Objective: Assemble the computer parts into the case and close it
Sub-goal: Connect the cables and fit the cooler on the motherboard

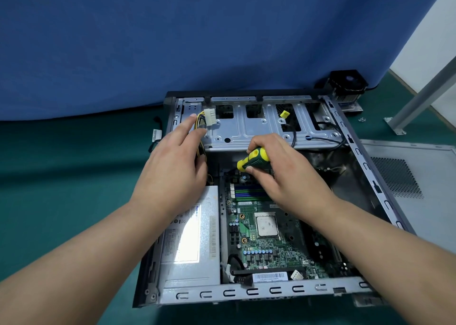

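Head view: right hand (276, 166) clenches the screwdriver (254, 159) over the motherboard (261, 240); left hand (172, 166), fingers straight, nudges the power cables (201, 122). A slipped tip could gouge the board.

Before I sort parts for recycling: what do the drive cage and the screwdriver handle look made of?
Drive cage: bare sheet metal, probably steel; dull grey sheen, stamped ribs and punched holes. Screwdriver handle: seemingly moulded plastic or rubber, glossy yellow with green grip, held in the right hand.
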Motion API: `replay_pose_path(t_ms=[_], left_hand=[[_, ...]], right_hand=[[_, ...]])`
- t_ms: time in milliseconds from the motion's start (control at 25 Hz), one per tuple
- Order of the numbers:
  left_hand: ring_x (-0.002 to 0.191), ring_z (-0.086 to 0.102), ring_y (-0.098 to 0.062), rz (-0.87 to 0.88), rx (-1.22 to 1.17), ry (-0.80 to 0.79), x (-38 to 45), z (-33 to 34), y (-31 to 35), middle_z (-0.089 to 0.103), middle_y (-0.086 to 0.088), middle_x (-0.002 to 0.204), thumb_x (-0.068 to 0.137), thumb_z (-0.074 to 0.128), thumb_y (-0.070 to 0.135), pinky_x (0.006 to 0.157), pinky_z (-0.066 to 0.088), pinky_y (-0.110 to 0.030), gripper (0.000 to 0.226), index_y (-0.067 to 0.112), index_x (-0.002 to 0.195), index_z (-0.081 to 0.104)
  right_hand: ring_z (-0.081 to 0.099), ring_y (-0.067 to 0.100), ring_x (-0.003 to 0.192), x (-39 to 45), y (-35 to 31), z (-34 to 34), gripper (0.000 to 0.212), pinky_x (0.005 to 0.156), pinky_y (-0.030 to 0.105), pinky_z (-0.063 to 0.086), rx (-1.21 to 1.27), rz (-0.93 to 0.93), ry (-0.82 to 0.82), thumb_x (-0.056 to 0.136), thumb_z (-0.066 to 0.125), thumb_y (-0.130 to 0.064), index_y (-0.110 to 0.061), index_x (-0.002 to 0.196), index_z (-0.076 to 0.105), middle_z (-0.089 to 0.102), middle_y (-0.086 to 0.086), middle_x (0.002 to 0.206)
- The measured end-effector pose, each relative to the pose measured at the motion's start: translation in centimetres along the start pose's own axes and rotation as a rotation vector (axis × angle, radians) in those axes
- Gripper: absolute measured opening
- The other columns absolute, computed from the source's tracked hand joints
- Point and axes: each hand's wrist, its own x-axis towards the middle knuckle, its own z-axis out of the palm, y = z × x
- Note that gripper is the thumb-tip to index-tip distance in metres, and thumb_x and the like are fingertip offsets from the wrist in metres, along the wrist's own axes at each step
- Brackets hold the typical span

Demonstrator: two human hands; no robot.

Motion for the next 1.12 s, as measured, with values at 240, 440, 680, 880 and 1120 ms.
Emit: replay_pose_path(t_ms=[240, 440, 680, 880, 1120], left_hand=[[0.144, 0.035, -0.022, 0.003, 0.004, 0.004, -0.1, 0.0, 0.1, 0.024, 0.006, 0.166, 0.095, 0.053, 0.02, 0.114, 0.033, -0.038, 0.052, 0.022, 0.147, 0.046], [0.144, 0.034, -0.022, 0.004, 0.007, 0.001, -0.1, -0.1, 0.3, 0.024, 0.005, 0.166, 0.095, 0.054, 0.019, 0.114, 0.032, -0.036, 0.052, 0.021, 0.147, 0.046], [0.144, 0.034, -0.021, 0.008, 0.003, 0.002, -0.1, -0.2, 0.4, 0.025, 0.004, 0.166, 0.094, 0.053, 0.019, 0.114, 0.032, -0.036, 0.053, 0.021, 0.147, 0.046], [0.144, 0.033, -0.021, 0.003, 0.0, 0.001, -0.1, -0.2, 0.4, 0.024, 0.005, 0.166, 0.094, 0.052, 0.019, 0.114, 0.031, -0.036, 0.053, 0.021, 0.147, 0.046], [0.143, 0.035, -0.022, 0.004, -0.001, 0.001, -0.2, -0.3, 0.5, 0.025, 0.003, 0.166, 0.094, 0.052, 0.018, 0.114, 0.032, -0.036, 0.053, 0.019, 0.147, 0.047]], right_hand=[[0.054, 0.02, 0.087, 0.0, -0.2, 0.0, 0.033, 0.078, 0.047, 0.051, -0.01, 0.034, 0.006, 0.097, 0.068, -0.026, -0.026, 0.12, 0.045, 0.05, -0.009, 0.11], [0.056, 0.026, 0.085, 0.8, -1.0, -0.2, 0.034, 0.076, 0.043, 0.051, -0.135, 0.078, 0.036, 0.094, 0.07, -0.038, -0.019, 0.117, 0.053, 0.053, -0.003, 0.105], [0.064, 0.031, 0.091, 2.4, -3.1, -1.4, 0.042, 0.069, 0.041, 0.05, -0.326, 0.048, -0.107, 0.095, 0.045, -0.042, -0.027, 0.134, 0.04, 0.063, 0.001, 0.116], [0.064, 0.034, 0.077, 3.4, -3.8, -2.4, 0.04, 0.058, 0.036, 0.038, -0.59, 0.079, -0.153, 0.1, 0.025, -0.065, -0.032, 0.109, 0.044, 0.052, -0.003, 0.071], [0.06, 0.029, 0.101, 4.1, -4.5, -2.9, 0.03, 0.071, 0.042, 0.047, -0.468, -0.017, -0.239, 0.1, 0.032, -0.045, -0.024, 0.119, 0.043, 0.055, -0.001, 0.115]])
